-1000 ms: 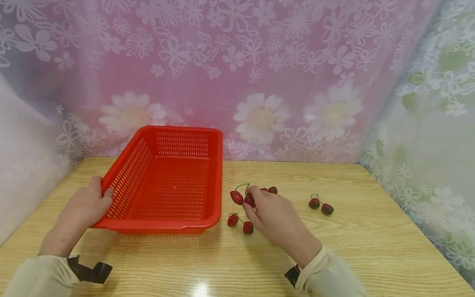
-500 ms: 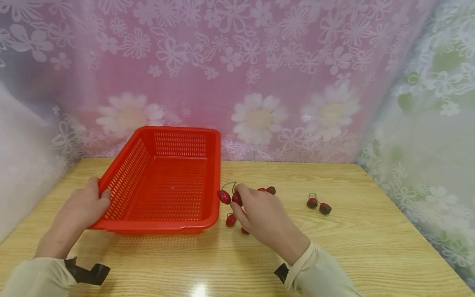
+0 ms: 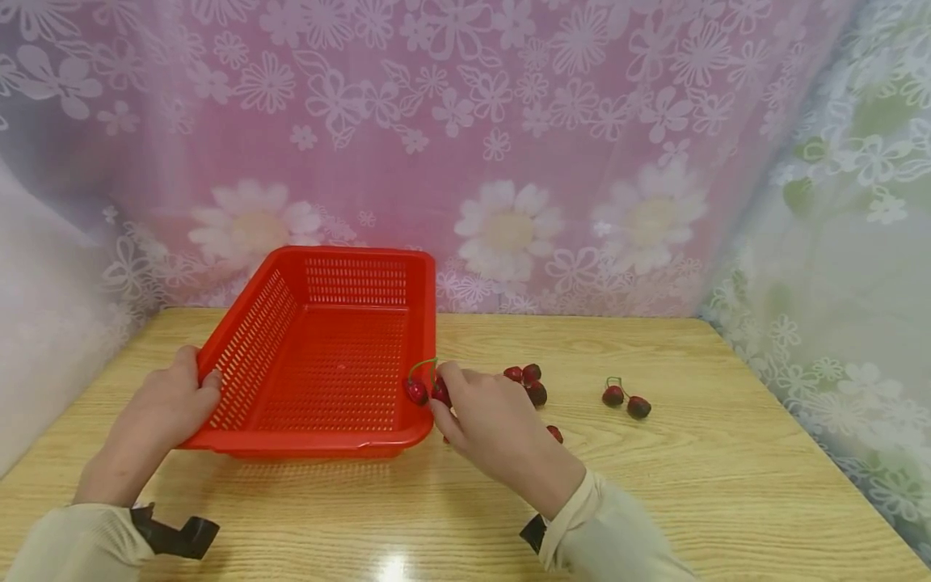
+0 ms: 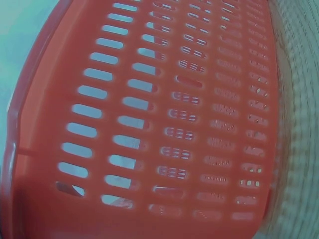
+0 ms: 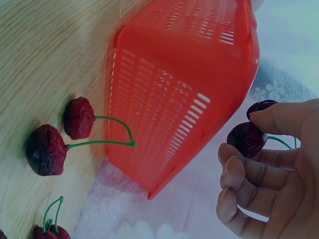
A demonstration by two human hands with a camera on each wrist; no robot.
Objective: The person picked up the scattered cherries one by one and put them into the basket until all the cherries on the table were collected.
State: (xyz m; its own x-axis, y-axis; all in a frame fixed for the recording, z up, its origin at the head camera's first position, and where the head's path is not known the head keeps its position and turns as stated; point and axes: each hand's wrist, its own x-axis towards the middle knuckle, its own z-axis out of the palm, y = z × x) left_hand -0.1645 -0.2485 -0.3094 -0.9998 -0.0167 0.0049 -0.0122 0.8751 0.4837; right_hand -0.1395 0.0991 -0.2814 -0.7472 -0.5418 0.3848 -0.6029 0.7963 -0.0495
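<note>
My left hand (image 3: pixel 163 404) grips the left rim of an empty red plastic basket (image 3: pixel 424 323) with slotted walls. In the left wrist view, the basket's wall (image 4: pixel 109 119) fills the picture and the hand itself is out of sight. Between thumb and fingers, my right hand (image 3: pixel 494 420) pinches a pair of dark red cherries (image 3: pixel 417 392) joined by a green stem. The pair overlaps the basket's right rim in the head view. From the right wrist view, one held cherry (image 5: pixel 246 139) sits between thumb and forefinger, the other fingers curled below.
Several cherries (image 3: pixel 537 394) lie on the wooden table (image 3: pixel 727 485) behind and under my right hand. Farther right is another stemmed pair (image 3: pixel 638 406). Two cherries (image 5: pixel 47 149) rest beside the basket in the right wrist view. A pink floral curtain (image 3: pixel 364 194) hangs at the back.
My right hand has moved left, carrying the cherry pair from over the table to the basket's right rim. The left hand keeps its grip on the basket.
</note>
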